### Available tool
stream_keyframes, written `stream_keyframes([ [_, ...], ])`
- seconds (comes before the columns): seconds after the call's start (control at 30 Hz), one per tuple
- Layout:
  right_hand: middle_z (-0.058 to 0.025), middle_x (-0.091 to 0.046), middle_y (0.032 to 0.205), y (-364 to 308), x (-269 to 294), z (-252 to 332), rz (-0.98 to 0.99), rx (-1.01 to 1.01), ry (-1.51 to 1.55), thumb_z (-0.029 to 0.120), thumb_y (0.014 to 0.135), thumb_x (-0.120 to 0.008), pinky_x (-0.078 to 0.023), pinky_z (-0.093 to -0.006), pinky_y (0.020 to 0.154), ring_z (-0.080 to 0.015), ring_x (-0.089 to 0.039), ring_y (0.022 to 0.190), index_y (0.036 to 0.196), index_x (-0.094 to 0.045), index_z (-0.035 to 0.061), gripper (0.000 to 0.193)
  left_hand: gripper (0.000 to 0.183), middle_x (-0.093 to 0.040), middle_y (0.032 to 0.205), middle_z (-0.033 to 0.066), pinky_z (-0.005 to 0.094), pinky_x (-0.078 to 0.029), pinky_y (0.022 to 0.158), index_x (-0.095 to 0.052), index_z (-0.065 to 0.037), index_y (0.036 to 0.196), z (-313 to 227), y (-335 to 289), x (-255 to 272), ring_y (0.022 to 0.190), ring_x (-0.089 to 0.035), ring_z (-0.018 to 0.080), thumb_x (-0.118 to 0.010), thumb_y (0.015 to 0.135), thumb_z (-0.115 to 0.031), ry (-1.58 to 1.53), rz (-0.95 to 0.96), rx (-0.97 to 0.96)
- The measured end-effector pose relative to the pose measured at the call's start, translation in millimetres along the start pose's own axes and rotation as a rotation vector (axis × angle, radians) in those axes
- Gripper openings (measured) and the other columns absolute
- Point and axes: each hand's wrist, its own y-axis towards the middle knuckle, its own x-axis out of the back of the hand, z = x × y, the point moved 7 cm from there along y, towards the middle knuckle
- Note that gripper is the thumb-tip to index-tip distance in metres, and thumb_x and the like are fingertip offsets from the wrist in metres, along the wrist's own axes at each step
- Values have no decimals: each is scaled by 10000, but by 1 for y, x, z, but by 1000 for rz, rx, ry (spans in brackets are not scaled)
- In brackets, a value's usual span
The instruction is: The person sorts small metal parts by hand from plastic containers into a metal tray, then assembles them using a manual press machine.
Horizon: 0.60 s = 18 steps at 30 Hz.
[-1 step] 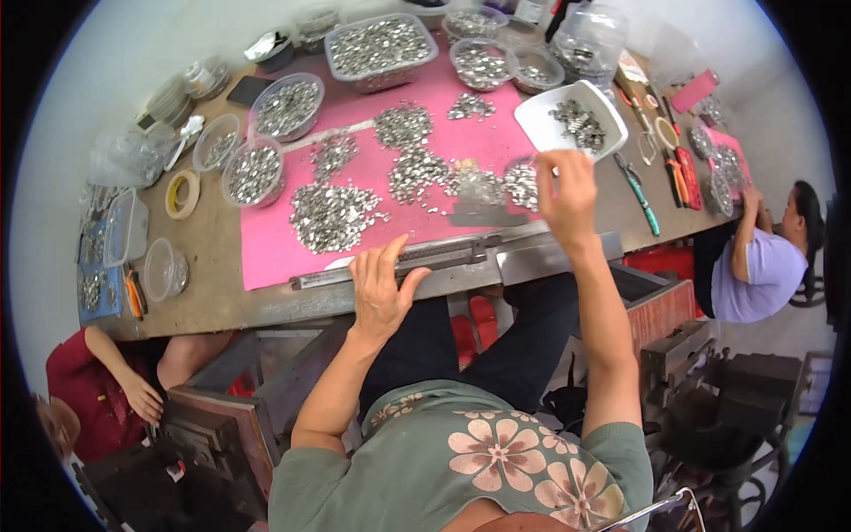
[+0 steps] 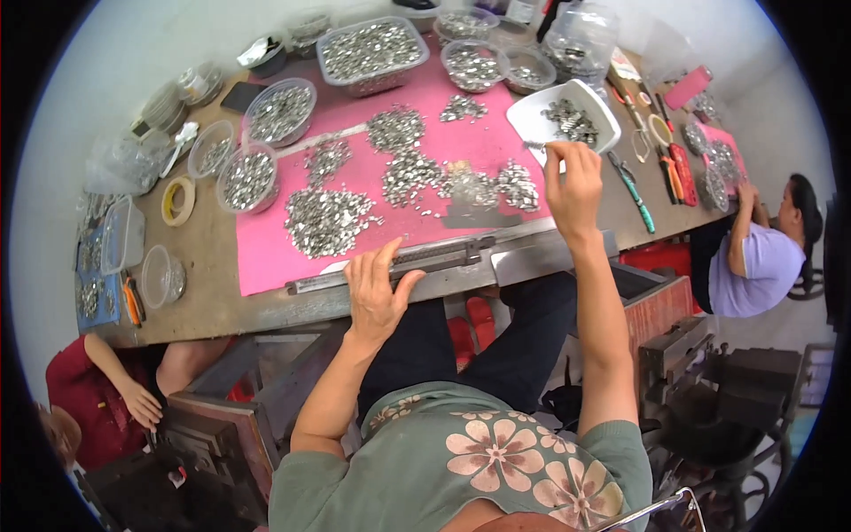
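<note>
My left hand (image 2: 377, 293) rests over the left part of a long metal rail jig (image 2: 434, 257) at the bench's front edge, its thumb and fingers apart. Raised at the near edge of a white tray (image 2: 523, 115), my right hand (image 2: 576, 186) pinches a small metal strip (image 2: 534, 144). Several grey metal pieces (image 2: 570, 120) lie inside that tray. Left of my right hand are a pile of small silver metal pieces (image 2: 517, 186) and a flat grey plate (image 2: 479, 217) on the pink mat (image 2: 266, 262).
Tubs of silver pieces (image 2: 372, 53) line the back. Tape (image 2: 179, 201) lies left; a teal-handled tool (image 2: 631, 191) and orange-handled pliers (image 2: 671, 177) lie right. One person (image 2: 753, 266) sits at the right, another (image 2: 89, 381) at the left.
My right hand has shifted slightly up and right, from beside the silver pile to the near edge of the white tray. My left hand stays at the rail. The whole view has shifted slightly.
</note>
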Motion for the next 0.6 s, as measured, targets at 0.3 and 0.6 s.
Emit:
stream_keyframes([
  [0.3, -85, -587, 921, -78, -33, -8, 326, -119, 170, 35, 844, -725, -440, -415, 829, -288, -591, 913, 937, -696, 56, 100, 630, -637, 1075, 82, 422, -390, 898, -584, -56, 1344, -1, 2, 0, 969, -567, 276, -846, 810, -263, 8, 5, 8],
  [0.6, -65, -613, 835, -75, -46, -12, 373, -271, 88, 83, 831, -775, -413, -402, 766, -273, -589, 830, 809, -661, 71, 118, 257, -653, 1038, 28, 467, -312, 1037, -718, -126, 1086, -37, 68, -31, 1047, -591, 232, -792, 846, -180, -61, 47, -148],
])
